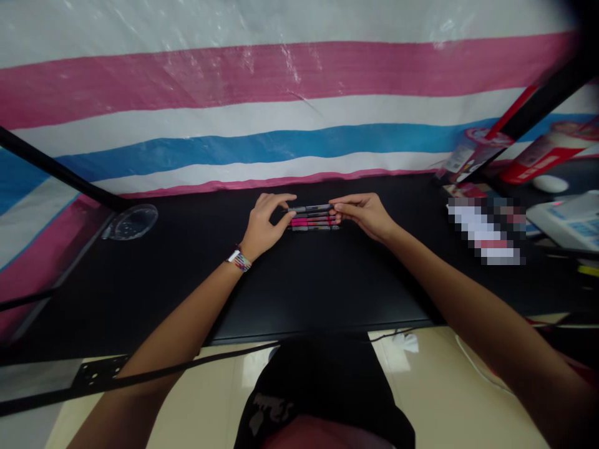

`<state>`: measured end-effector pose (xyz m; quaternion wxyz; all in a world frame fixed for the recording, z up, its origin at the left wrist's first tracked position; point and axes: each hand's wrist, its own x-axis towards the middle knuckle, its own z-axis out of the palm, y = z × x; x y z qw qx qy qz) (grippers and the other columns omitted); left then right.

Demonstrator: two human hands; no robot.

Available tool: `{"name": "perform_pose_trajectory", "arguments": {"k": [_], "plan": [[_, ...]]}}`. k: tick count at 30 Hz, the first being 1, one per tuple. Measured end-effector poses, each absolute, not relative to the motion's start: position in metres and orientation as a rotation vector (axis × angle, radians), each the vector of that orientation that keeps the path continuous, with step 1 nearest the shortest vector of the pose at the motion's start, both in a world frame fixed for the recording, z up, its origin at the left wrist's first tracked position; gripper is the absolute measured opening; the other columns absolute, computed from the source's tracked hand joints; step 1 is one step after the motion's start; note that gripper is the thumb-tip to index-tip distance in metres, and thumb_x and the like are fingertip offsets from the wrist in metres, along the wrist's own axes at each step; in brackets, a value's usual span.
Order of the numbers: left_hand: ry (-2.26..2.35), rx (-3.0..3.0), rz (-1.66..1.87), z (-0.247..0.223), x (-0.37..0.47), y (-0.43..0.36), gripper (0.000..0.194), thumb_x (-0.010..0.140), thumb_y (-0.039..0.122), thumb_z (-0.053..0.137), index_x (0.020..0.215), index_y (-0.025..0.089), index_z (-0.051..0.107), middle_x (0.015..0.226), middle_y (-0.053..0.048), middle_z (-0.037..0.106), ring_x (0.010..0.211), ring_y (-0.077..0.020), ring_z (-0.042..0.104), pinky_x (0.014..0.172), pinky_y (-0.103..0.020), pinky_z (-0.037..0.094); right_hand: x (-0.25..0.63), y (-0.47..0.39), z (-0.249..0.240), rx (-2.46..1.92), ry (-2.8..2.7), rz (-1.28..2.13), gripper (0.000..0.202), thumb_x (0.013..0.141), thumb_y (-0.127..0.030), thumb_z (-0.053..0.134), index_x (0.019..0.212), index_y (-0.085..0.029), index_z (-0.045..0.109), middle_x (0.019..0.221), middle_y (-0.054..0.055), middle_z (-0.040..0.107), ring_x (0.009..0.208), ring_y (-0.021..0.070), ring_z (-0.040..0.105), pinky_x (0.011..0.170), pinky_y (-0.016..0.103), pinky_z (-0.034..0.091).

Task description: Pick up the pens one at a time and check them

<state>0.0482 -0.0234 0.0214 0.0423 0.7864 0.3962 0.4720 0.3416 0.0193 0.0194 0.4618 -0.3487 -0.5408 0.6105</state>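
Several pens (pixel 312 221), some pink and some dark or clear, lie side by side across the black table (pixel 318 280). My left hand (pixel 267 221), with a patterned band on its wrist, is at their left ends, thumb and forefinger around the end of the farthest dark pen (pixel 311 208). At the other end of that pen, my right hand (pixel 362 214) pinches it between thumb and fingers. The right fingers partly cover the right ends of the nearer pens.
A clear plastic lid (pixel 131 222) lies at the table's left. On the right stand a cup with a red straw (pixel 477 149) and a red and white cup (pixel 545 153), near a white device (pixel 568 218). A striped sheet (pixel 281 75) hangs behind.
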Motion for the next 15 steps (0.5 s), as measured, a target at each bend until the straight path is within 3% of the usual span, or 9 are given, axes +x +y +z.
{"name": "perform_pose_trajectory", "arguments": {"k": [3,8,12,13,14,15], "plan": [[1.256,2.365,1.464,0.0216,0.0490,-0.0225,0.010,0.109,0.035,0.074,0.109,0.027,0.081,0.102,-0.003,0.083,0.097,-0.0237,0.071,0.098,-0.045,0.056,0.3402,0.0188,0.0179,-0.882,-1.315,1.516,0.039,0.073,-0.046,0.107,0.102,-0.023,0.094,0.092,0.009,0.088,0.073,0.0171,0.078,0.078,0.037,0.070],[1.313,2.244,1.396,0.0173,0.0485,-0.0209,0.035,0.117,0.035,0.056,0.088,0.024,0.074,0.080,-0.002,0.069,0.083,-0.0217,0.065,0.082,-0.038,0.053,0.3373,0.0185,0.0150,-0.863,-1.314,1.507,0.039,0.071,-0.045,0.108,0.101,-0.025,0.094,0.090,0.007,0.088,0.071,0.0168,0.079,0.078,0.036,0.070],[1.292,2.119,1.427,0.0162,0.0489,-0.0214,0.011,0.107,0.032,0.074,0.116,0.026,0.077,0.096,-0.002,0.074,0.091,-0.0206,0.070,0.090,-0.037,0.055,0.3385,0.0210,0.0138,-0.853,-1.304,1.480,0.037,0.072,-0.046,0.107,0.100,-0.025,0.094,0.089,0.007,0.088,0.072,0.0171,0.079,0.078,0.036,0.070],[1.288,2.109,1.428,0.0161,0.0490,-0.0214,0.013,0.105,0.031,0.076,0.117,0.027,0.077,0.099,-0.002,0.076,0.094,-0.0208,0.071,0.092,-0.037,0.056,0.3391,0.0216,0.0138,-0.854,-1.299,1.476,0.037,0.072,-0.046,0.107,0.100,-0.025,0.094,0.089,0.008,0.088,0.072,0.0171,0.079,0.079,0.037,0.070],[1.286,2.108,1.424,0.0159,0.0489,-0.0211,0.007,0.106,0.030,0.074,0.110,0.026,0.078,0.099,-0.003,0.077,0.095,-0.0211,0.072,0.094,-0.038,0.055,0.3397,0.0220,0.0139,-0.857,-1.295,1.474,0.037,0.072,-0.046,0.107,0.100,-0.025,0.094,0.089,0.008,0.088,0.072,0.0172,0.079,0.080,0.037,0.070],[1.289,2.113,1.411,0.0156,0.0488,-0.0206,0.013,0.109,0.031,0.070,0.100,0.025,0.077,0.095,-0.003,0.077,0.095,-0.0213,0.072,0.094,-0.038,0.055,0.3401,0.0222,0.0141,-0.861,-1.291,1.476,0.037,0.072,-0.045,0.107,0.100,-0.024,0.094,0.090,0.008,0.088,0.073,0.0172,0.078,0.081,0.038,0.070]]}}
